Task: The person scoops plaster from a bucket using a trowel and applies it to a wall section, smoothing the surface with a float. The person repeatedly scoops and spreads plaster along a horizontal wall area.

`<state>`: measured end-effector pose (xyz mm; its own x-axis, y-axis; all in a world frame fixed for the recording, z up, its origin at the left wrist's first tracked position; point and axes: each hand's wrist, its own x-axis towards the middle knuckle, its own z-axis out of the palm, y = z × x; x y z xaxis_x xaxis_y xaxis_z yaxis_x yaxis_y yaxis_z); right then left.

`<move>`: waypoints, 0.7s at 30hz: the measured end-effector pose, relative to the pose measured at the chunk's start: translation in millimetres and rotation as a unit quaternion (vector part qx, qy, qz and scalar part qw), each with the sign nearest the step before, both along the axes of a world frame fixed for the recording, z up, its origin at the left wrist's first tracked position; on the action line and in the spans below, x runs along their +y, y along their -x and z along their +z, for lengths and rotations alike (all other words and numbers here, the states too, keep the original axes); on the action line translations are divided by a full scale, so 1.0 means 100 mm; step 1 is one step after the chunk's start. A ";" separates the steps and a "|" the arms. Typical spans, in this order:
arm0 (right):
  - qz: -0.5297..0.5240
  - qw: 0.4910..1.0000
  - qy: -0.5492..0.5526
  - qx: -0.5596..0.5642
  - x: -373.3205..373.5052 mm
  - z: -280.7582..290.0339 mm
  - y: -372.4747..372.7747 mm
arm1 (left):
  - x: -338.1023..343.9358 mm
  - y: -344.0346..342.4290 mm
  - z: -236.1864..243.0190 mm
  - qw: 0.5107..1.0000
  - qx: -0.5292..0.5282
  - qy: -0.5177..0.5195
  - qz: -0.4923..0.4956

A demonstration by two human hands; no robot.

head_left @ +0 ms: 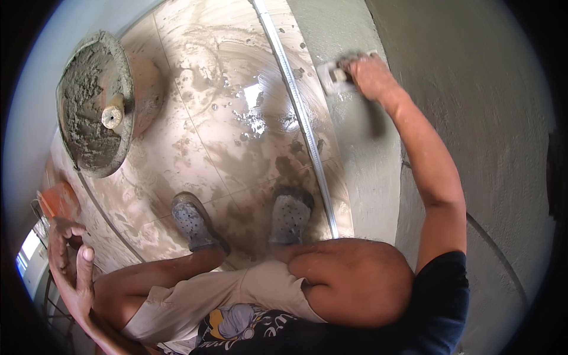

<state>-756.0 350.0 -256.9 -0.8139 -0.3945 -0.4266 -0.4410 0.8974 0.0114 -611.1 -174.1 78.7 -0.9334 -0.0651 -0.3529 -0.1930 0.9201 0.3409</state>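
My right hand (370,77) is closed round the handle of a small plastering float (326,81) with a pale flat plate. The float lies against a strip of wet grey mortar (370,171) that runs along the base of the wall. My fingers hide part of its handle and plate. Beside my left knee, my left hand (71,260) is raised with the thumb apart from loosely bent fingers, holding nothing. A bucket (145,89) of grey mortar (89,127) stands tilted at the far left, a round-ended tool handle (112,116) sticking out of it.
A long metal straightedge (296,106) lies on the tiles beside the mortar strip. Wet smears cover the tiled floor (201,118). Left of my feet are an orange container (59,200) and a dark cable or hose (109,219). The grey plastered wall (467,89) rises on the right.
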 end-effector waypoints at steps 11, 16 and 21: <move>-0.013 0.995 -0.060 -0.079 0.36 0.19 -1.90 | 0.05 0.27 -0.19 0.999 -0.006 -0.038 -0.035; -0.038 0.997 -0.048 -0.035 0.42 0.12 -2.27 | -0.01 0.26 -0.17 0.998 -0.014 -0.044 -0.034; -0.027 0.998 -0.044 0.043 0.35 0.02 -1.71 | 0.02 0.32 -0.32 0.996 0.001 -0.073 -0.056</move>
<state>-584.6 385.5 -254.7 -0.8682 -0.3126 -0.3854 -0.3854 0.9139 0.1270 -643.3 -172.1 47.1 -0.9324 0.0905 -0.3499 -0.0921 0.8767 0.4721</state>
